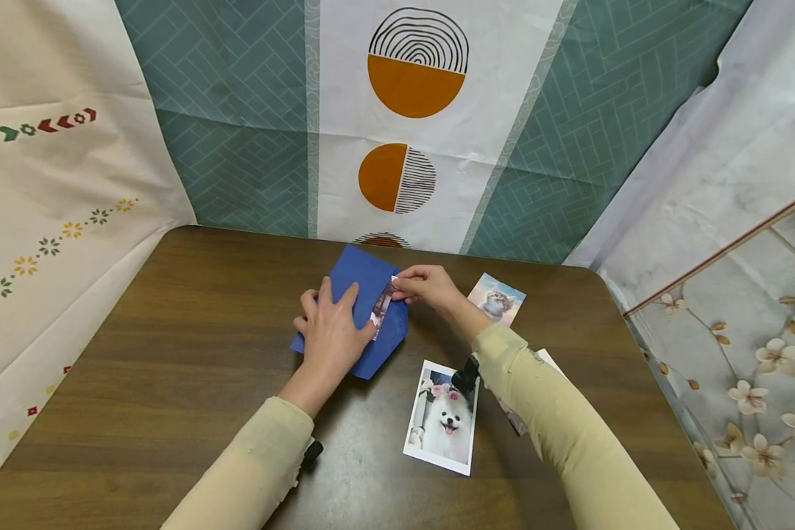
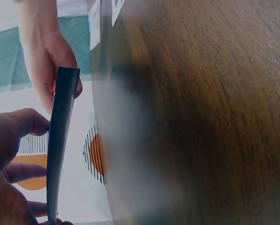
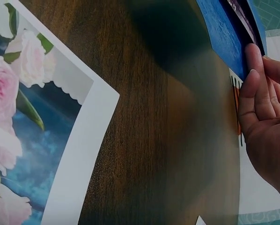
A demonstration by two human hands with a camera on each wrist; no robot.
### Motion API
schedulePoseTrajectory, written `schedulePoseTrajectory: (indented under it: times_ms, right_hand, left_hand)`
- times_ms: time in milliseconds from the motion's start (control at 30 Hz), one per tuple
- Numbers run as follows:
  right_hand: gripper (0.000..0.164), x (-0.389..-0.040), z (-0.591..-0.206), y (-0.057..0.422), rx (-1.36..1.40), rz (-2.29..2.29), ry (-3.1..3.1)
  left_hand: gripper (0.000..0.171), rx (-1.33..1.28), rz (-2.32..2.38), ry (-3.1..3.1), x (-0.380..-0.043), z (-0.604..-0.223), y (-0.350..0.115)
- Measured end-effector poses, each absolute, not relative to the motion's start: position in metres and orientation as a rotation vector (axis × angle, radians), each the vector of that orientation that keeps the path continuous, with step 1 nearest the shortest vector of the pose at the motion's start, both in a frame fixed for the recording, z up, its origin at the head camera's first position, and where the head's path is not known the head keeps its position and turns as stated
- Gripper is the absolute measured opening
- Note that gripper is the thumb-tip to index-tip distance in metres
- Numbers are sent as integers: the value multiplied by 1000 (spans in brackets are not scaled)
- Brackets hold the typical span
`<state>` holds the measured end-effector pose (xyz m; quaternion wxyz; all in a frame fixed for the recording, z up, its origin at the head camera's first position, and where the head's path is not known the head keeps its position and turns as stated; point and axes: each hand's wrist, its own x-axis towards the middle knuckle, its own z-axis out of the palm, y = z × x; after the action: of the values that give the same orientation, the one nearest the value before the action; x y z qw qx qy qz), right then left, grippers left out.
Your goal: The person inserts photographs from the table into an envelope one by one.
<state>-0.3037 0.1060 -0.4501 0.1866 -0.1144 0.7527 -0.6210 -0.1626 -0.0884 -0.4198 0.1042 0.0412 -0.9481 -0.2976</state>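
Observation:
A blue envelope (image 1: 364,269) is held tilted above the wooden table, its flap folded open toward the right. My left hand (image 1: 331,327) grips it from the left, with fingers spread across its face and the thumb by the opening. In the left wrist view the envelope (image 2: 60,136) appears edge-on. A narrow strip of a photo print (image 1: 380,305) shows at the envelope's mouth; the rest of its picture is hidden. My right hand (image 1: 430,287) pinches the print's upper end. In the right wrist view, the right fingers (image 3: 254,89) touch the envelope's edge near the print (image 3: 243,14).
A photo of a white dog with flowers (image 1: 447,427) lies on the table (image 1: 172,353) in front of the right forearm. A kitten picture (image 1: 497,298) lies farther back. Another print (image 1: 513,419) is mostly covered by the right sleeve. Patterned cloth (image 1: 238,147) hangs behind the table.

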Motion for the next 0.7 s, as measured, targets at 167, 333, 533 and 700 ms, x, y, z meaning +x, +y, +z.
schedulePoseTrajectory:
  times_ms: [167,333,533,700]
  right_hand:
    - [22,-303,-450,105,-315,-1754,2109]
    - [21,-301,-450,102,-292,-1783,2059]
    - [20,-299,-449,99,-272,-1786,2037]
    - [21,-299,-449,98,-249,-1815,2002]
  left_hand:
    - [71,128,-885,-2799,-162,-420,-89]
    - [71,128,-900,-2790,-161,-420,-89]
    - [68,111,-904,-2771,-161,-421,-89]
    - [69,120,-910,-2780,-161,-421,-90]
